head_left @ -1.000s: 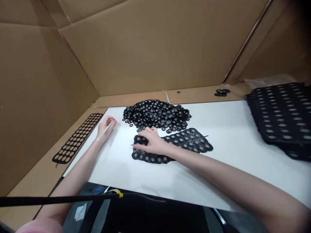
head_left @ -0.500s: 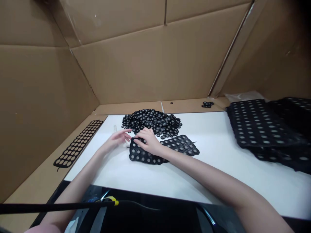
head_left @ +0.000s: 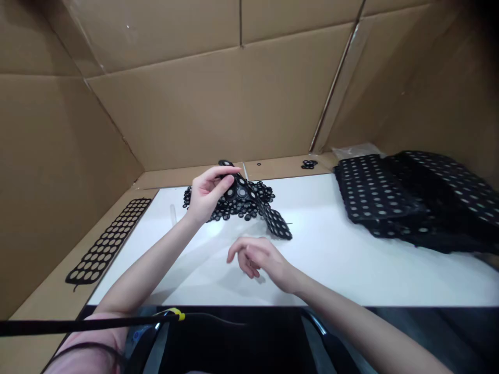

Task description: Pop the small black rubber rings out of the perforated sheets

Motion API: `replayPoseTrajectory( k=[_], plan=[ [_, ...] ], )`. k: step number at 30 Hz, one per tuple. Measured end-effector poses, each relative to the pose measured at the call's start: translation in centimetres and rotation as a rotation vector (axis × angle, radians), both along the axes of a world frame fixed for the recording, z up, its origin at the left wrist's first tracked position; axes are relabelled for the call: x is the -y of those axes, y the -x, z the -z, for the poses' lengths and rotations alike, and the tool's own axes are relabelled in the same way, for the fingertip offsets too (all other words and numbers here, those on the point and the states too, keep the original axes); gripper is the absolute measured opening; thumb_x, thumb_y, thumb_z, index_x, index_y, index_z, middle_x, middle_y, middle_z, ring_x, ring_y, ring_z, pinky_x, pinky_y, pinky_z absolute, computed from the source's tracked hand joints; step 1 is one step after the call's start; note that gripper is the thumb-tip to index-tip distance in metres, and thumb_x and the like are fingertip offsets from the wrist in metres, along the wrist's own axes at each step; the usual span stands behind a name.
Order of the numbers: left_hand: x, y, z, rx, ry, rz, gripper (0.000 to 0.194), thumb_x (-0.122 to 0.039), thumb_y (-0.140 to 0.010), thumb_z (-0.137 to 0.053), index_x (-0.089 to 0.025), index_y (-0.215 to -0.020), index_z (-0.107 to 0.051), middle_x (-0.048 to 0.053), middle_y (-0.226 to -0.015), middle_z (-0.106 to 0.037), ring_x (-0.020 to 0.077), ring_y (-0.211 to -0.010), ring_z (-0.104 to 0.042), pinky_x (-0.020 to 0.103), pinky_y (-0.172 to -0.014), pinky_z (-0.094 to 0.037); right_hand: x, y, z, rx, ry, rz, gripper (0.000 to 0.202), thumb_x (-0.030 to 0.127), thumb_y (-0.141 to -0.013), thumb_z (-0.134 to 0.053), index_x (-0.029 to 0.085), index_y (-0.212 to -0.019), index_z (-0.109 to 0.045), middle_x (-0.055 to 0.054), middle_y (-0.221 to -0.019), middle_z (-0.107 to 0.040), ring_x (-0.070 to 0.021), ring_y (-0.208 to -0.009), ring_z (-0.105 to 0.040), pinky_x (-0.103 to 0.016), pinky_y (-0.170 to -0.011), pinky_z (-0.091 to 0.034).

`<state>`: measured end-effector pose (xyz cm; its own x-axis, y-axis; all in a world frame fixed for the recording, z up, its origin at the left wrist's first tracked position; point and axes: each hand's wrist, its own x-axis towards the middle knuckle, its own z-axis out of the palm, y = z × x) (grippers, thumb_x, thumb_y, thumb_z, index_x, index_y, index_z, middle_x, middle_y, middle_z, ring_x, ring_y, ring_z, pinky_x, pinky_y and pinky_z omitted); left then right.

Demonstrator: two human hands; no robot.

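Observation:
My left hand point(head_left: 210, 192) is raised over the table, its thumb and fingers pinching one end of a black sheet with rows of pale round spots point(head_left: 277, 224). From there the sheet slants down to the right, its far end close to the tabletop. Behind it lies a pile of small black rings point(head_left: 228, 209), partly covered by the sheet and the hand. My right hand point(head_left: 265, 261) hovers below the sheet, apart from it, with loosely bent fingers and nothing in them.
On the left, a flat black sheet with round holes point(head_left: 105, 244) lies along the white tabletop's point(head_left: 323, 259) edge. A stack of black spotted sheets point(head_left: 374, 192) stands at the right. Several loose rings point(head_left: 309, 164) lie at the back. Cardboard walls point(head_left: 187, 104) enclose the table. A clear tube point(head_left: 173, 214) lies left.
My left hand has taken the spotted sheet and lifted its end up off the table. My right hand has let go of the sheet and drawn back toward me. The view has shifted right.

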<state>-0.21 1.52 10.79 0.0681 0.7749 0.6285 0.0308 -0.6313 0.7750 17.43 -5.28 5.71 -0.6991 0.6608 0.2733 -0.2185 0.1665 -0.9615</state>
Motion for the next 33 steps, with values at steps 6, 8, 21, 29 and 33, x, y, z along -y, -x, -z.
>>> replayPoseTrajectory(
  k=[6,8,21,29,33],
  plan=[
    [4.7,2.4,-0.6,-0.228,-0.203,0.059,0.021,-0.012,-0.079,-0.071,-0.025,-0.095,-0.074,0.001,-0.090,-0.076,0.0118,-0.079,-0.070,0.017,-0.069,-0.054,-3.8,-1.6,2.2,-0.451,0.559,0.291,0.059,0.076,-0.079,-0.040,0.020,-0.076,-0.060,-0.001,-0.065,-0.057,-0.0117,-0.045,-0.044,-0.027,-0.042,-0.031],
    [6.1,3.5,0.0,-0.400,-0.255,0.164,0.032,-0.004,-0.075,-0.072,-0.023,-0.100,-0.072,0.002,-0.088,-0.076,0.0116,-0.072,-0.071,0.017,-0.066,-0.055,-5.3,-1.9,1.9,-0.430,0.645,0.395,0.052,0.069,-0.082,-0.042,0.021,-0.077,-0.061,-0.001,-0.064,-0.060,-0.0145,-0.050,-0.050,-0.028,-0.045,-0.036],
    [3.5,7.0,3.9,-0.762,0.054,0.012,0.020,-0.027,-0.093,-0.054,-0.018,-0.106,-0.066,-0.004,-0.059,-0.060,0.0068,-0.048,-0.049,0.018,-0.050,-0.038,-13.2,2.5,5.5,-0.223,0.531,0.521,0.031,0.044,-0.060,-0.077,0.020,-0.078,-0.070,-0.003,-0.080,-0.073,-0.0243,-0.086,-0.067,-0.036,-0.083,-0.050],
    [-5.7,2.2,6.7,-0.751,-0.069,-0.070,0.054,-0.043,-0.088,-0.059,-0.021,-0.135,-0.048,0.011,-0.130,-0.057,0.0262,-0.121,-0.052,0.042,-0.106,-0.039,-13.5,1.6,7.7,0.100,-0.351,0.471,0.029,0.041,-0.081,-0.060,0.018,-0.064,-0.062,-0.002,-0.065,-0.061,-0.0167,-0.062,-0.055,-0.031,-0.062,-0.042],
    [-5.2,0.6,9.8,-0.629,-0.012,-0.053,0.045,-0.040,-0.093,-0.050,-0.019,-0.133,-0.048,0.012,-0.128,-0.057,0.0244,-0.120,-0.052,0.040,-0.104,-0.040,-13.4,1.1,8.6,0.131,-0.489,0.488,0.028,0.034,-0.082,-0.057,0.018,-0.059,-0.055,-0.003,-0.066,-0.059,-0.0160,-0.061,-0.053,-0.030,-0.060,-0.040]
  ],
)
